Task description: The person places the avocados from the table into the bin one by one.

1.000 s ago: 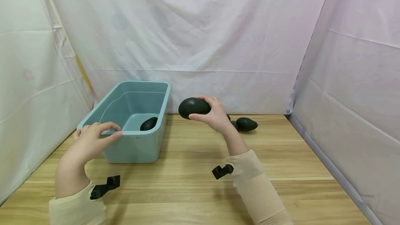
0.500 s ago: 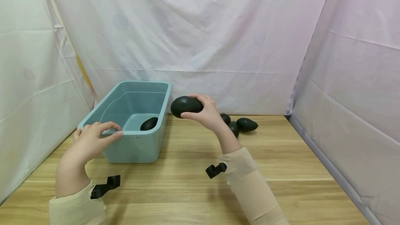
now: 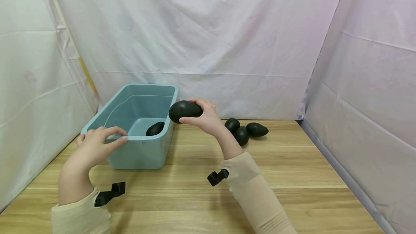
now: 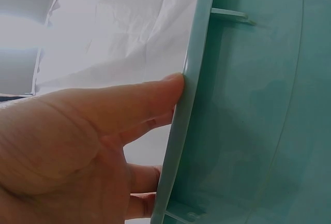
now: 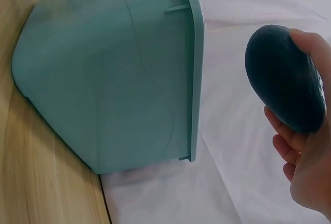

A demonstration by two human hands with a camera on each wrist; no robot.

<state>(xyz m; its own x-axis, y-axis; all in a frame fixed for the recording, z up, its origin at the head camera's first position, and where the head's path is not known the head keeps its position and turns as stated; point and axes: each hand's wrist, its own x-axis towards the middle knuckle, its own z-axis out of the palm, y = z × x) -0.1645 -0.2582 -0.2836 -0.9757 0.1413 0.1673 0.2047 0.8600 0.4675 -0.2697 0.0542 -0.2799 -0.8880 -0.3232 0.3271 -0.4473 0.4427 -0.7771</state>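
Smooth bin [image 3: 139,154], apparently plastic

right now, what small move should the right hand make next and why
I'd probably shift the right hand slightly left, bringing the held avocado over the bin: in the head view it overlaps the right rim, and another avocado already lies inside.

Bin [image 3: 136,154] is gaping upward, leaving entry from above, barring it sideways. Left hand [image 3: 92,145] is crowding near rim [image 3: 144,138], left part. Three dark fruits [image 3: 241,135] are blocking rear, right of centre; bare table [image 3: 182,198] is stretching in front.
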